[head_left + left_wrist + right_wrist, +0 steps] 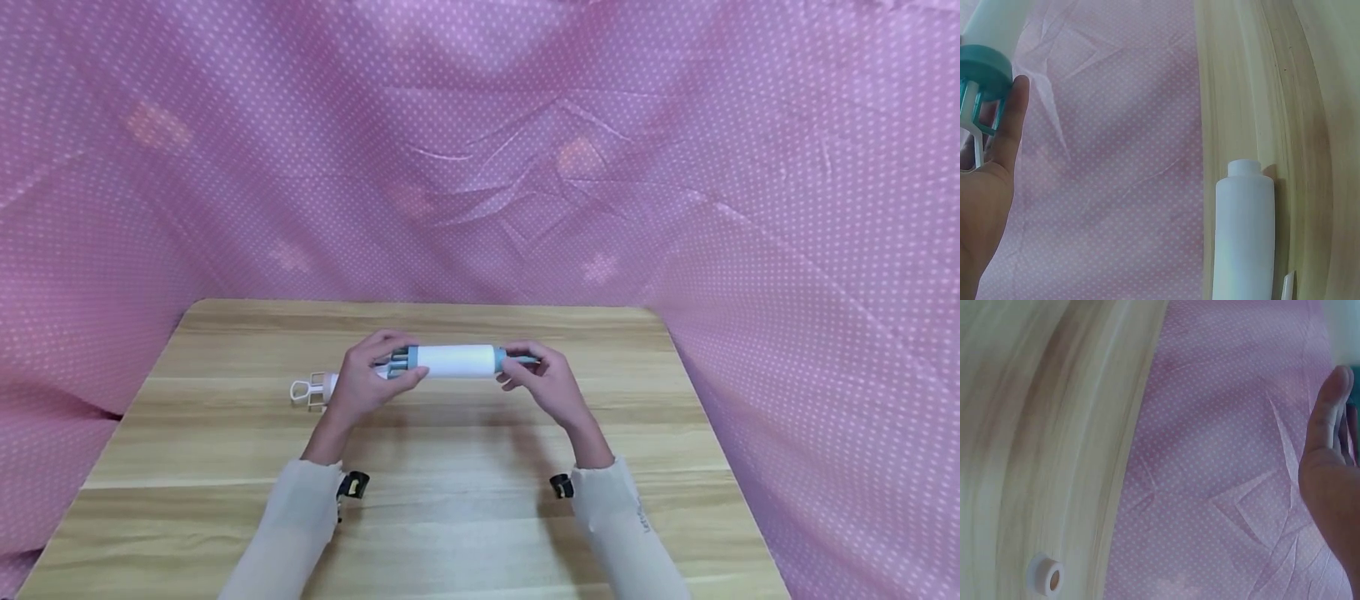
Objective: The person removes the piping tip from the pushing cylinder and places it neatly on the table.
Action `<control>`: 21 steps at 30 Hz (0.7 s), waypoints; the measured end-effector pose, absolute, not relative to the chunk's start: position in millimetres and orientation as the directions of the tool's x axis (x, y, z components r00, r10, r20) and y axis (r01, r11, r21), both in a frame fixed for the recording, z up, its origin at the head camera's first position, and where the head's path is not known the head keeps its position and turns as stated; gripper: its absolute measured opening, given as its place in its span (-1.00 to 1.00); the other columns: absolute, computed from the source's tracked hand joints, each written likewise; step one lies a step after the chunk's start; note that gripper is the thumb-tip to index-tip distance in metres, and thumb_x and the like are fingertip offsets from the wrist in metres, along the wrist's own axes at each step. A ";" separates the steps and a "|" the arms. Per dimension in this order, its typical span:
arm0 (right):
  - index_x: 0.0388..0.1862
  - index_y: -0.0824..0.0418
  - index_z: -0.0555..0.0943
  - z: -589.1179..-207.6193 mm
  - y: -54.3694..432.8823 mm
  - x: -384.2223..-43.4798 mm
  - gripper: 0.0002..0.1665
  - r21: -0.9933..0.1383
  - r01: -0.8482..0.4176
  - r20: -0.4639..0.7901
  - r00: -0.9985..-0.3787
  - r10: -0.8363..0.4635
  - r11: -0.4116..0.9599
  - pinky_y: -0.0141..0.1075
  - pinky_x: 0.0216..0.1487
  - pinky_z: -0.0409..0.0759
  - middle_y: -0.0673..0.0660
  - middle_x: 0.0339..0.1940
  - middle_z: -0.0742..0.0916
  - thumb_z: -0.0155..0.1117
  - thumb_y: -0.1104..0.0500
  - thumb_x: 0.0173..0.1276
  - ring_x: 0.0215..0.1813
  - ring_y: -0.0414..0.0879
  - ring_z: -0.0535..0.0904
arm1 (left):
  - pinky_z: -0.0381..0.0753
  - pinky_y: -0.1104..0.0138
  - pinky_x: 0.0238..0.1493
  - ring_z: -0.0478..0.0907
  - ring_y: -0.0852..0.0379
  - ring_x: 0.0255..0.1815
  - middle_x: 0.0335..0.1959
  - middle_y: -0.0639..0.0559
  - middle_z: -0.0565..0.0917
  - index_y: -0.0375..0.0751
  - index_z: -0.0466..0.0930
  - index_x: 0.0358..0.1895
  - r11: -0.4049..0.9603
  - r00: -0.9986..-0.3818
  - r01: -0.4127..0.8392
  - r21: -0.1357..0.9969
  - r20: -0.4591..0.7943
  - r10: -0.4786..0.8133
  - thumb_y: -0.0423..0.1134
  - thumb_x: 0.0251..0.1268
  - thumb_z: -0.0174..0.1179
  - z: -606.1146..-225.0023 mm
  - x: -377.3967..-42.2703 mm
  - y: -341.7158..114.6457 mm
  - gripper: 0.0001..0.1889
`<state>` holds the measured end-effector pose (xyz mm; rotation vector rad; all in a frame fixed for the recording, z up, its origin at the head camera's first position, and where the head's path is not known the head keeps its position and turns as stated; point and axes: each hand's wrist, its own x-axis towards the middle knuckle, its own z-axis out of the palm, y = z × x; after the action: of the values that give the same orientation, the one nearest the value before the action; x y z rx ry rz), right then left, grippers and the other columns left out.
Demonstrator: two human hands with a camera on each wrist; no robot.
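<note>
Held level above the table is a white, syringe-like tube point(457, 361) with teal ends. My left hand point(367, 379) grips its left end, around the teal collar point(985, 65) and the teal open frame, inside which a white handle part shows. At the other end, the fingers of my right hand point(543, 379) pinch the teal cap point(500, 358), from which a thin teal tip points right. A second white tube with a pale frame and loop handle point(302, 391) lies on the table, partly hidden by my left hand; its white body point(1244, 237) shows in the left wrist view.
The wood-grain table point(450, 517) has rounded far corners. Pink dotted cloth point(480, 167) hangs behind it and along both sides. A small white ring-shaped piece point(1050, 578) is on the table in the right wrist view. Dark straps point(352, 485) sit at the sleeve cuffs.
</note>
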<state>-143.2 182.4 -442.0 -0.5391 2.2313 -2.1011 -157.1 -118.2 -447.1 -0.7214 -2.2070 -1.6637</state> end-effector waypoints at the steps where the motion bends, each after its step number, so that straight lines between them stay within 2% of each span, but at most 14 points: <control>1: 0.16 0.47 0.57 -440.8 183.3 -142.3 -0.64 -0.973 -0.230 0.216 -0.937 -0.275 0.020 -0.13 -0.14 0.76 0.38 0.02 0.69 0.30 0.34 0.44 -0.13 0.15 0.72 | 0.72 0.33 -0.23 0.60 0.03 -0.13 0.03 -0.11 0.67 -0.22 0.75 0.03 0.210 -0.833 0.548 0.810 0.507 0.220 -0.35 0.07 0.52 -446.8 -156.8 -118.1 -0.61; 4: 0.23 0.45 0.53 -437.8 185.2 -139.6 -0.53 -0.972 -0.233 0.227 -0.930 -0.290 -0.017 -0.14 -0.12 0.76 0.38 0.15 0.64 0.35 0.38 0.37 -0.06 0.24 0.70 | 0.71 0.35 -0.23 0.60 0.04 -0.13 0.03 -0.15 0.67 -0.24 0.74 0.03 0.209 -0.832 0.550 0.808 0.510 0.219 -0.36 0.07 0.52 -445.8 -155.4 -117.6 -0.60; 7: 0.29 0.43 0.48 -438.1 185.9 -139.5 -0.52 -0.976 -0.219 0.216 -0.935 -0.281 -0.022 -0.10 -0.11 0.76 0.36 0.17 0.60 0.30 0.30 0.46 -0.06 0.19 0.71 | 0.71 0.38 -0.23 0.60 0.06 -0.14 0.02 -0.20 0.67 -0.27 0.74 0.03 0.211 -0.827 0.559 0.801 0.520 0.215 -0.41 0.03 0.53 -444.9 -154.6 -116.5 -0.59; 10: 0.23 0.44 0.51 -437.3 185.5 -139.8 -0.59 -0.979 -0.205 0.199 -0.946 -0.255 -0.004 -0.06 -0.12 0.76 0.34 0.07 0.63 0.23 0.22 0.53 -0.12 0.09 0.73 | 0.72 0.34 -0.30 0.59 0.05 -0.18 0.01 -0.24 0.67 -0.34 0.73 0.01 0.204 -0.811 0.582 0.787 0.542 0.219 -0.48 -0.02 0.53 -443.7 -154.6 -113.8 -0.58; 12: 0.15 0.45 0.56 -435.8 185.6 -139.5 -0.64 -0.978 -0.209 0.200 -0.951 -0.238 0.013 -0.07 -0.12 0.76 0.34 0.04 0.65 0.25 0.23 0.52 -0.14 0.05 0.73 | 0.72 0.31 -0.36 0.59 0.03 -0.22 -0.01 -0.29 0.66 -0.40 0.72 0.00 0.196 -0.804 0.591 0.782 0.552 0.223 -0.52 -0.04 0.51 -441.2 -153.7 -111.5 -0.57; 16: 0.14 0.47 0.57 -432.6 186.8 -138.3 -0.64 -0.974 -0.226 0.217 -0.947 -0.238 0.013 -0.17 -0.07 0.74 0.35 0.19 0.63 0.33 0.35 0.41 -0.05 0.02 0.69 | 0.69 0.37 -0.35 0.59 0.00 -0.24 -0.04 -0.36 0.65 -0.48 0.70 -0.03 0.190 -0.798 0.598 0.778 0.559 0.226 -0.56 -0.05 0.49 -423.7 -144.6 -107.7 -0.59; 19: 0.23 0.46 0.50 -433.8 186.6 -139.0 -0.54 -0.976 -0.216 0.216 -0.945 -0.246 -0.028 -0.17 -0.02 0.73 0.36 0.29 0.56 0.33 0.35 0.41 0.00 0.04 0.67 | 0.67 0.42 -0.29 0.59 0.03 -0.20 -0.04 -0.26 0.66 -0.40 0.73 -0.02 0.191 -0.804 0.590 0.784 0.550 0.225 -0.51 0.00 0.49 -420.9 -144.1 -108.0 -0.61; 21: 0.26 0.45 0.47 -435.6 185.2 -139.8 -0.54 -0.981 -0.190 0.196 -0.951 -0.239 -0.047 -0.14 -0.03 0.74 0.37 0.24 0.55 0.29 0.28 0.47 -0.03 0.05 0.68 | 0.67 0.43 -0.27 0.59 0.04 -0.18 -0.03 -0.19 0.67 -0.35 0.74 0.00 0.186 -0.806 0.588 0.787 0.549 0.223 -0.47 0.02 0.51 -427.1 -148.7 -109.3 -0.61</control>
<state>-139.8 185.2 -435.6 -0.4828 2.1447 -2.1958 -148.7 -109.3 -427.1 -0.7687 -2.1565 -1.6548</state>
